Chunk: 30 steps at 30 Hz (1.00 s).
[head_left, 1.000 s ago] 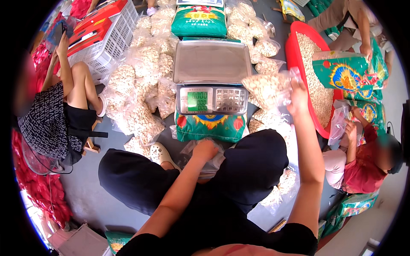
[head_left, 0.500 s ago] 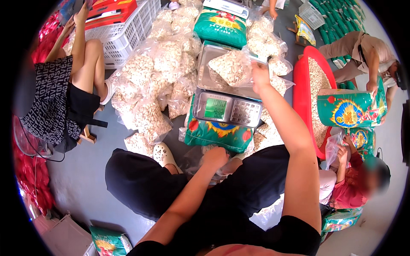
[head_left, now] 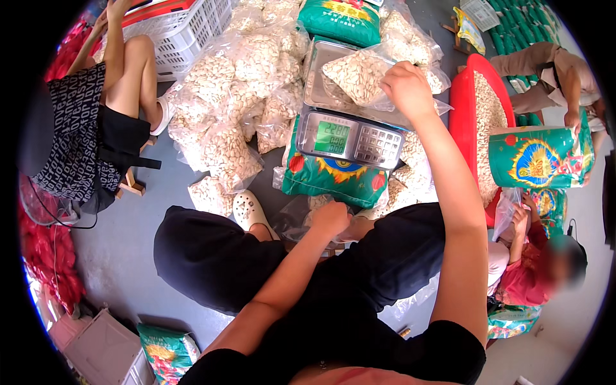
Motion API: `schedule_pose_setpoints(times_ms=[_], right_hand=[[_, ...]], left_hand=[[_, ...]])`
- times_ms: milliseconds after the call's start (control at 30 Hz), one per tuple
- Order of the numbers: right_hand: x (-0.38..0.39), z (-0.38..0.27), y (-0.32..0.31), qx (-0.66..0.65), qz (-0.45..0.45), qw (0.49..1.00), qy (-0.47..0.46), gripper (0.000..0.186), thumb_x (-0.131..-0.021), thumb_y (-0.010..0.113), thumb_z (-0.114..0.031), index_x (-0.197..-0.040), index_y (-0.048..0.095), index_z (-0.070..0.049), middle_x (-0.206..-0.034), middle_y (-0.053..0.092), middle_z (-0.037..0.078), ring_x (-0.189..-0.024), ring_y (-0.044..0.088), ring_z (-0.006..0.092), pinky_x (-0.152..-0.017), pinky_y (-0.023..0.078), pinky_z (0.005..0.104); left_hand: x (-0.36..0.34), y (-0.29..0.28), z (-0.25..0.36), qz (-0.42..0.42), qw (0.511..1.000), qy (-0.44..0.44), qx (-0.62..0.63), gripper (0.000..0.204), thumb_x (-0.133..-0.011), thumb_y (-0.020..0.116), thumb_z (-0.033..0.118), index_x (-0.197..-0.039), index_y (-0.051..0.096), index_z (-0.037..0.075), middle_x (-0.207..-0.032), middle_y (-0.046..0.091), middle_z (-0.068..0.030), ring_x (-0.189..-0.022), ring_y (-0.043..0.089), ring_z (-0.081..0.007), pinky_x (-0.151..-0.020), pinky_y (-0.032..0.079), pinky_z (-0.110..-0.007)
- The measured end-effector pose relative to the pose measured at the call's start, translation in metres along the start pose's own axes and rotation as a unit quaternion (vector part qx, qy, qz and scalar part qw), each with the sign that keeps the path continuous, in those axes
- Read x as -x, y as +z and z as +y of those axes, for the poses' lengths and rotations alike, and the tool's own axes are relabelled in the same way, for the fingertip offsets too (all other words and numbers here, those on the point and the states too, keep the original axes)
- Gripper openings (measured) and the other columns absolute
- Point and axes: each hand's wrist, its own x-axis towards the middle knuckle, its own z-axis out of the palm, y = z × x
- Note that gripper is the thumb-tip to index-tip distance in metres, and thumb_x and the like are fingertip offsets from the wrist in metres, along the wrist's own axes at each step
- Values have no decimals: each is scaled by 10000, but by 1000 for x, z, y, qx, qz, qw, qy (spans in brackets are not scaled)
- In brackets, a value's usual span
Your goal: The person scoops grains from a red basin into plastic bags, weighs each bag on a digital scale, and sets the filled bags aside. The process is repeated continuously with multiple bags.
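A digital scale point(head_left: 310, 142) with a metal pan and a lit green display rests on a green printed sack point(head_left: 321, 173) in front of me. On its pan sits a clear bag of pale flat seeds point(head_left: 358, 76), tilted. My right hand point(head_left: 407, 90) is closed on the bag's gathered plastic neck, at the pan's right side. Down between my knees, my left hand point(head_left: 332, 218) is closed on another clear plastic bag point(head_left: 297, 216), with a few pale seeds showing near the fingers. The fingertips of that hand are mostly hidden.
Filled seed bags point(head_left: 224, 151) are heaped left of the scale. A red tub of seeds point(head_left: 463, 122) stands at the right, where one co-worker handles a green sack point(head_left: 536, 157) and another holds a clear bag point(head_left: 504, 212). A seated person and white crate point(head_left: 186, 48) are left.
My right hand has shifted on the bag's neck, and its back now shows more. The display reading has changed. My left hand stays on its bag, while the whole view has shifted slightly.
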Motion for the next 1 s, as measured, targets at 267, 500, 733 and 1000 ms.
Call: schedule_pose_setpoints(times_ms=[267,500,733,1000], right_hand=[[-21,-2,55,-64,-197,968,144,272,-846,584,-249,-1029,624,-51,-1044,620,162,-995,606,317,-827,506,433],[-61,-12,71,-91,-292,921,242,381,-841,541,-226,-1154,558,-9,-1248,529,219,-1135,540,365,-911,480,428],[-60,-12,112,-89,-191,954,215,645,-798,562,-459,-1270,473,-30,-1395,396,197,-1250,399,428,-1028,353,499],[-62,10,117,-41,-178,944,274,413,-841,547,-371,-1148,511,-97,-1113,595,203,-987,606,380,-816,495,480]], left_hand=[[-7,3,-14,-16,1000,-5,-3,360,-850,550,376,-926,652,39,-945,658,-162,-918,625,-342,-766,504,-460],[-1,-15,-16,-27,999,-26,5,362,-854,539,370,-918,655,34,-945,660,-184,-899,631,-360,-773,505,-464],[2,-25,-24,18,999,-22,40,361,-851,564,351,-927,668,13,-963,651,-192,-912,636,-351,-781,515,-445],[4,-18,-31,14,998,-30,54,362,-842,566,363,-897,668,19,-935,656,-190,-879,640,-357,-757,515,-465]])
